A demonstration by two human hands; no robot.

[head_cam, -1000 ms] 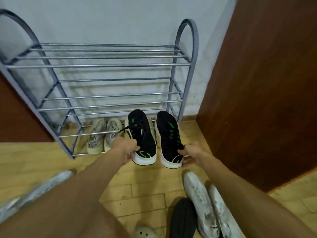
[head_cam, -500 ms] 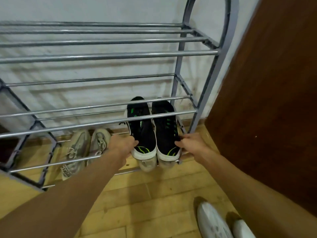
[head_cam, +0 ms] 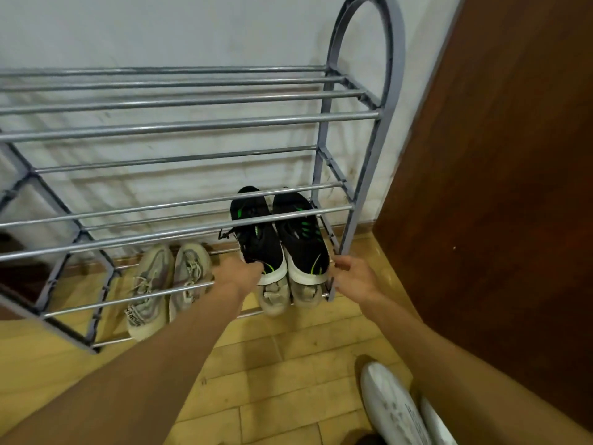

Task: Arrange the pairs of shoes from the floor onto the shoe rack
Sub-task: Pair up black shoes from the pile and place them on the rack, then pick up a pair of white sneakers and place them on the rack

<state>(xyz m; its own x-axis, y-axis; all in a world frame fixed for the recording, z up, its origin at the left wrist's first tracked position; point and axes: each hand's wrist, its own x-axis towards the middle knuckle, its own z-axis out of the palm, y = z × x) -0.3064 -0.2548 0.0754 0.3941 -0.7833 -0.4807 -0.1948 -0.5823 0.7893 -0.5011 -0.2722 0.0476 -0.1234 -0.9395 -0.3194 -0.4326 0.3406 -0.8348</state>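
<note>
So the black sneakers (head_cam: 279,239) with green accents are sitting side by side at the right end of the shoe rack (head_cam: 362,175), toes toward the wall, lying on top of a beige pair (head_cam: 288,295) whose heels poke out underneath. The left hand (head_cam: 239,273) has its grip closed on the heel of the left black shoe. The right hand (head_cam: 351,274) is at the heel of the right one, but whether its grip is closed is hard to tell. Another beige-grey pair (head_cam: 167,284) sits further left on the bottom tier. White shoes (head_cam: 394,409) are on the wooden floor (head_cam: 272,380).
</note>
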